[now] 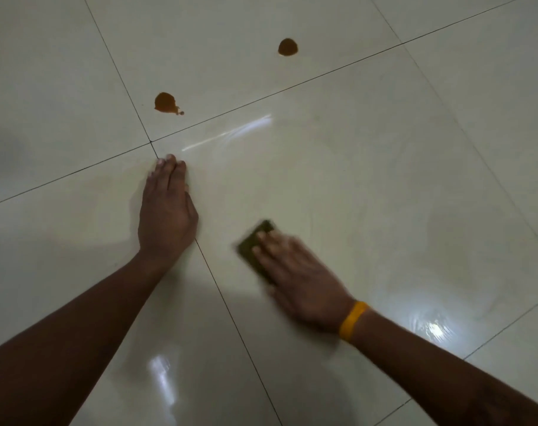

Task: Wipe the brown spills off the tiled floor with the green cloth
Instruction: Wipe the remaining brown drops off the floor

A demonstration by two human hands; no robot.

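Note:
My right hand (298, 281) lies flat with straight fingers on a dark green folded cloth (252, 241), pressing it onto the pale tiled floor (353, 167); the hand and cloth are motion-blurred. My left hand (167, 207) rests flat on the floor to the left, fingers straight and pointing away from me. A brown spill (165, 103) with a small droplet beside it sits beyond my left hand. A second brown spill (287, 47) lies farther off, up and to the right. Both spills are well clear of the cloth.
Dark grout lines (230, 315) cross the glossy tiles. Wet streaks shine on the tile around the cloth, with a bright light reflection (435, 330) at the right. A yellow band (352, 319) circles my right wrist.

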